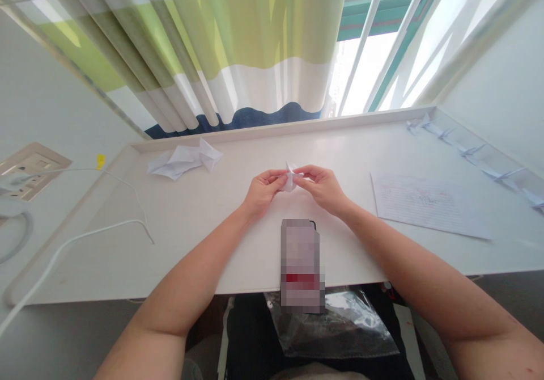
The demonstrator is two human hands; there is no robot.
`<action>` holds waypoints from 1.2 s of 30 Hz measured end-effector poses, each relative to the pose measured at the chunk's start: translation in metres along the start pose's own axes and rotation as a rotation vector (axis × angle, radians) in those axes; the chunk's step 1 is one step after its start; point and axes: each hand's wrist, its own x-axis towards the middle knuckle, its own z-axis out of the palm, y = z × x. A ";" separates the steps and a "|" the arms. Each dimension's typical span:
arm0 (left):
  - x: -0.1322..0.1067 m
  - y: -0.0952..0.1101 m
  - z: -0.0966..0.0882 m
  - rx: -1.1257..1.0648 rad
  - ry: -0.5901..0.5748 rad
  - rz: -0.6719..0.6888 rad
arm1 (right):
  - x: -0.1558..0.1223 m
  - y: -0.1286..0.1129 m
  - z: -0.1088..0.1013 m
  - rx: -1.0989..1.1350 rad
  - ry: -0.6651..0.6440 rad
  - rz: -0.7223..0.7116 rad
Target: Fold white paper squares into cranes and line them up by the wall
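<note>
A small folded piece of white paper (290,178) sits at the middle of the white desk (178,215), pinched between both hands. My left hand (264,190) grips its left side with thumb and fingertips. My right hand (321,187) pinches its right side. Much of the paper is hidden by my fingers, so its exact folds cannot be made out. A looser, larger folded white paper (185,160) lies on the desk beyond my left hand, apart from it.
A sheet of lined paper with faint writing (427,205) lies to the right. Several small paper cranes (470,152) line the far right edge. A pixelated flat object (300,266) overhangs the near edge. A white cable (85,238) runs across the left side, near a wall socket (32,170).
</note>
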 end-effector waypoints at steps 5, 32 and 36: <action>-0.002 -0.005 0.002 0.213 0.007 0.070 | -0.003 -0.006 0.001 -0.338 0.091 -0.276; -0.011 0.005 0.002 0.562 0.020 0.326 | -0.005 -0.016 -0.007 -0.220 -0.083 -0.116; -0.009 0.003 0.002 0.473 0.050 0.337 | -0.003 -0.014 -0.005 -0.245 -0.027 -0.140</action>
